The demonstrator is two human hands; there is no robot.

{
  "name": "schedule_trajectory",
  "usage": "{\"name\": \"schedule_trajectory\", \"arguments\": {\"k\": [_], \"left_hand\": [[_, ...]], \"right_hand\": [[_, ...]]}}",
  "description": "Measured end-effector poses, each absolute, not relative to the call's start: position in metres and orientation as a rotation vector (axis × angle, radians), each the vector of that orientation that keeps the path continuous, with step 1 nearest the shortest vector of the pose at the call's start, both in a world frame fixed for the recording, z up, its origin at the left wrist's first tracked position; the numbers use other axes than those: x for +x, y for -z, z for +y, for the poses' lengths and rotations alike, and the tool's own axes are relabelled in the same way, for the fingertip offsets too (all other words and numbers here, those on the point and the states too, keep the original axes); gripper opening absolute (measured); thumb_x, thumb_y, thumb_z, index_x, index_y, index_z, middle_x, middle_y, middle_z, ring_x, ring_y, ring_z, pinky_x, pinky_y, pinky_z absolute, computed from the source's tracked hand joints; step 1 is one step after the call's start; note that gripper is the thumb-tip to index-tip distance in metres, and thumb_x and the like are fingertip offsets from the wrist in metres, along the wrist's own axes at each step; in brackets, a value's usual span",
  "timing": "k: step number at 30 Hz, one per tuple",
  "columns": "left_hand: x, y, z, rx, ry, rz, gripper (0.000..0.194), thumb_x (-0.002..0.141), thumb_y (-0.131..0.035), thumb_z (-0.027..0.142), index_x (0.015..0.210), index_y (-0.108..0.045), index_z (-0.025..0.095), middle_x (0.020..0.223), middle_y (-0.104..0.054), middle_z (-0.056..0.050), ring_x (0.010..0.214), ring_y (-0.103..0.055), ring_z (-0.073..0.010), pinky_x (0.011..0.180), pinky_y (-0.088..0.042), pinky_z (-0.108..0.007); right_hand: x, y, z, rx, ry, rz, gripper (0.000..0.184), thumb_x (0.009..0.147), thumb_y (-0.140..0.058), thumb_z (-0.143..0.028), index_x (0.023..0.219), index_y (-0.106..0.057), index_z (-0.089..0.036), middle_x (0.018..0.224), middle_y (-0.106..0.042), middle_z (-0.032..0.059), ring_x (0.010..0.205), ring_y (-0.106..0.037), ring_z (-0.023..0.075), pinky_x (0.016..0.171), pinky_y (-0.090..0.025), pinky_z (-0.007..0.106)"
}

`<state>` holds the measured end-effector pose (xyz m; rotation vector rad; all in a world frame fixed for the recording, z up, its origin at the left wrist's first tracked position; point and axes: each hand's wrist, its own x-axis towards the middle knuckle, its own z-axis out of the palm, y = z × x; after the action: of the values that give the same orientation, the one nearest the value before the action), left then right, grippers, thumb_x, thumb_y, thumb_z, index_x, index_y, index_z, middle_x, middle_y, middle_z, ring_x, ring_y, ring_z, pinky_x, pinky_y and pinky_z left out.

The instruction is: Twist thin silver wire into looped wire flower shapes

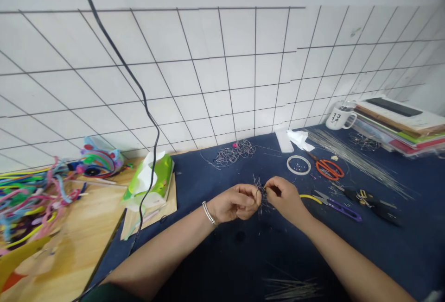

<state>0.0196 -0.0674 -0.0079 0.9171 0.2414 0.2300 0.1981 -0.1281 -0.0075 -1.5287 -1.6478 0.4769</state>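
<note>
My left hand (238, 202), with a silver bangle (209, 212) at the wrist, is closed in a pinch at the left side of a spiky bundle of thin wires (259, 182). From the other side, my right hand (285, 198) pinches the same wire bundle with thumb and forefinger. Short wire ends stick out above and below the fingers; the middle of the bundle is partly hidden. Purple-handled snips (342, 209) and a curved yellow handle (310, 197) lie just right of my right hand. Loose straight wires (292, 289) rest on the dark blue cloth near me.
Behind my hands are tangled wire coils (231, 153). To the right lie a white ring dish (298, 165), orange scissors (329, 170), black pliers (373, 204), long wires (358, 160), a mug (340, 116). A tissue pack (153, 179) and hanging black cable (144, 98) are left.
</note>
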Motion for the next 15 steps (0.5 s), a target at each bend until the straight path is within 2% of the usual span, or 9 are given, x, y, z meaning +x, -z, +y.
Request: {"name": "schedule_trajectory", "arguments": {"k": [4,8,11,15], "left_hand": [[0.023,0.003,-0.072,1.205,-0.426,0.326,0.027,0.078,-0.056,0.025,0.103,-0.061,0.016,0.061,-0.037,0.003,0.044,-0.028,-0.0029,0.042,-0.021,-0.018],[0.026,0.003,-0.073,1.771,-0.828,0.467,0.024,0.084,-0.050,0.024,0.101,-0.066,0.020,0.074,-0.047,-0.003,0.070,-0.045,-0.0111,0.062,-0.038,-0.024],[0.028,0.008,-0.076,1.949,-1.038,0.558,0.026,0.084,-0.049,0.021,0.104,-0.065,0.023,0.077,-0.053,-0.004,0.075,-0.049,-0.0130,0.069,-0.041,-0.026],[0.031,0.011,-0.079,1.905,-1.126,0.691,0.024,0.079,-0.057,0.023,0.100,-0.067,0.021,0.084,-0.058,-0.006,0.083,-0.053,-0.0158,0.076,-0.044,-0.029]], "right_hand": [[0.191,0.011,-0.133,-1.486,-0.395,-1.717,0.009,0.071,-0.046,-0.011,0.069,-0.051,-0.018,0.063,-0.051,-0.0019,0.059,-0.047,0.0114,0.057,-0.035,0.023],[0.183,0.015,-0.137,-1.408,-0.348,-1.743,0.012,0.071,-0.044,-0.009,0.074,-0.051,-0.018,0.068,-0.051,-0.0004,0.062,-0.048,0.0124,0.060,-0.037,0.023],[0.177,0.018,-0.140,-1.402,-0.289,-1.796,0.012,0.071,-0.044,-0.008,0.073,-0.049,-0.019,0.068,-0.049,-0.0001,0.064,-0.047,0.0128,0.061,-0.037,0.024],[0.172,0.020,-0.142,-1.435,-0.161,-1.904,0.010,0.074,-0.044,-0.009,0.071,-0.049,-0.018,0.068,-0.049,0.0010,0.065,-0.047,0.0139,0.062,-0.037,0.025]]}}
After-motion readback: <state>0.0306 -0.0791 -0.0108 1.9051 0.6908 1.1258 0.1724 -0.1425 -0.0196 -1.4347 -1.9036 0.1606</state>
